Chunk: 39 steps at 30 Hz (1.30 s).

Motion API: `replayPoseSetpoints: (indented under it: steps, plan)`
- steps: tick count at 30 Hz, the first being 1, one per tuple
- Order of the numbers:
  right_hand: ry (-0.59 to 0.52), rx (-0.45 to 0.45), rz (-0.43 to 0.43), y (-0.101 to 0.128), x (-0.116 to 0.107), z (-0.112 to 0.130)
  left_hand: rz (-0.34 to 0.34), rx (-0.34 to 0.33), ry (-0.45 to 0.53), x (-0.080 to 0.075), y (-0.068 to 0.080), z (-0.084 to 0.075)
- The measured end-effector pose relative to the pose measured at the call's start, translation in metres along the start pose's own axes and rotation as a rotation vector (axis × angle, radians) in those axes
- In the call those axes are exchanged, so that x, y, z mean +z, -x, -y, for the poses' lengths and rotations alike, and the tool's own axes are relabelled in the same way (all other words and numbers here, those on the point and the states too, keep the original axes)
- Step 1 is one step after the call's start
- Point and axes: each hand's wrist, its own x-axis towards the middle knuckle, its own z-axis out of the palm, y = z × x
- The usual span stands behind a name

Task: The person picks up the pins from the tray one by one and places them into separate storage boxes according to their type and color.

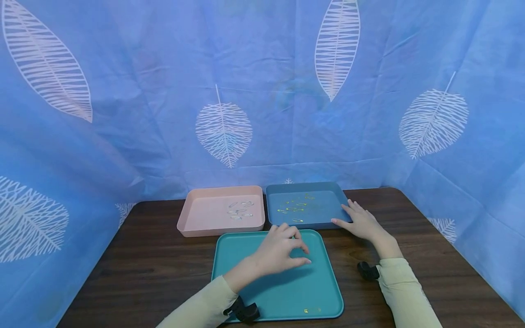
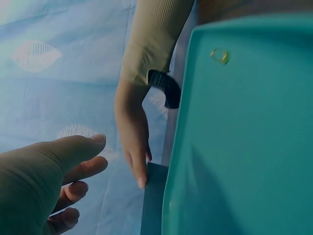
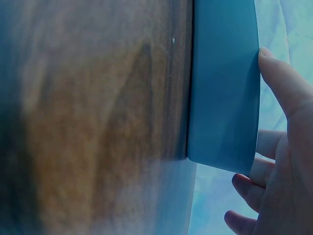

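While leaf-printed blue cloth [image 1: 262, 91] walls the dark wooden table [image 1: 143, 259], the left hand [image 1: 279, 250] hovers loosely curled, holding nothing, over the teal tray [image 1: 287, 291]. The right hand [image 1: 361, 221] rests flat-fingered on the blue tray [image 1: 305, 205], beside the pink tray [image 1: 205, 218].

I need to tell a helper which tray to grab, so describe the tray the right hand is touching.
On the dark wooden table, three trays sit near the blue leaf-print curtain. The blue tray is the far right one, beside the pink tray, with the right hand resting on its near right corner. Only it holds small yellow clips.
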Motion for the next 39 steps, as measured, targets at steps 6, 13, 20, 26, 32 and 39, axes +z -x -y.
replayPoseSetpoints:
  steps: [6, 13, 20, 26, 32, 39]
  plan:
    - [0.001, -0.001, 0.006, 0.001, -0.001, 0.001, 0.039, 0.027, 0.016, 0.001, 0.015, -0.006]
    - [0.004, -0.009, 0.003, 0.001, 0.0, 0.002, 0.121, 0.02, 0.059, 0.002, 0.03, -0.012]
    - [-0.014, -0.005, 0.011, 0.002, -0.001, 0.001, 0.253, 0.04, 0.117, 0.005, 0.04, -0.022]
    - [-0.019, -0.007, 0.008, 0.002, -0.003, 0.001, 0.308, 0.067, 0.12, 0.008, 0.043, -0.029]
    - [-0.012, -0.007, 0.01, 0.003, -0.004, 0.001, 0.326, 0.095, 0.095, 0.013, 0.046, -0.035]
    - [-0.009, -0.017, 0.007, 0.001, -0.001, 0.0, 0.352, 0.073, 0.11, 0.015, 0.048, -0.04]
